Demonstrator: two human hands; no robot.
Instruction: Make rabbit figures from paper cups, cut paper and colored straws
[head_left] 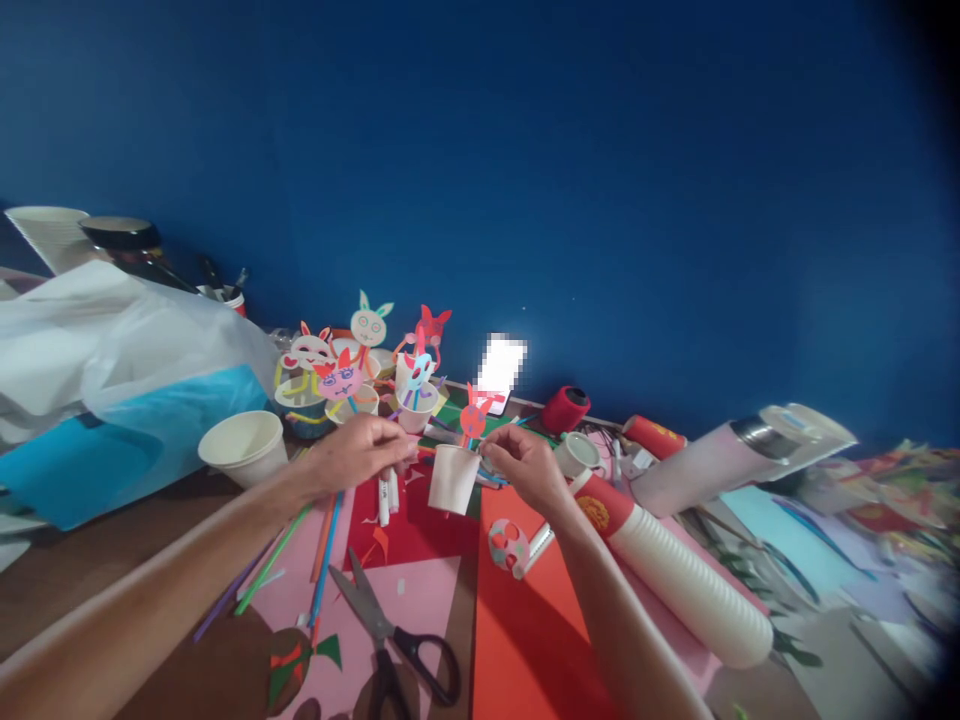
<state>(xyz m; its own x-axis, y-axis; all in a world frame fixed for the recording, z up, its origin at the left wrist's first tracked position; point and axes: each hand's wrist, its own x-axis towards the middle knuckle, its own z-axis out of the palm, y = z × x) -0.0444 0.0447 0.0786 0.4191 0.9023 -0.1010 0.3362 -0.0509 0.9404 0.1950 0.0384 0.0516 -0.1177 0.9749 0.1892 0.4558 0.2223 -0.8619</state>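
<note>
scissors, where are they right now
In the head view the scissors lie low and centre on the pink paper, black handles nearest the camera, below the paper cup and between the person's forearms.

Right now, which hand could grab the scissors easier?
The left hand, probably: the scissors lie nearer its side, and it pinches only straws, while the right hand is busy at the paper cup.
</note>
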